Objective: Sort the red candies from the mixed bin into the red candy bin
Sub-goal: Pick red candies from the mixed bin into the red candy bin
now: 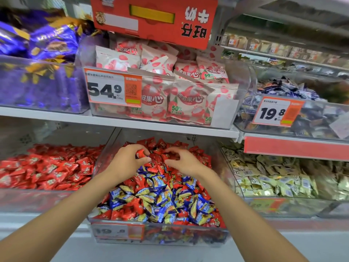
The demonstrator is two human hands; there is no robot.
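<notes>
The clear mixed bin [188,238] sits in the middle of the lower shelf, holding red candies [160,146] at the back and blue-and-yellow wrapped ones [160,197] in front. To its left stands the red candy bin [28,197], filled with red candies only. My left hand [125,161] is over the back of the mixed bin, fingers closed around a red candy [140,153]. My right hand [184,161] hovers beside it with fingers curled down onto the red pile; whether it grips anything is hidden.
A bin of cream-and-gold candies [273,178] stands to the right. The shelf above [132,122] overhangs the bins, carrying purple wrapped sweets [41,46], pink strawberry packets [179,95] and dark blue candies [283,91], with price tags on the fronts.
</notes>
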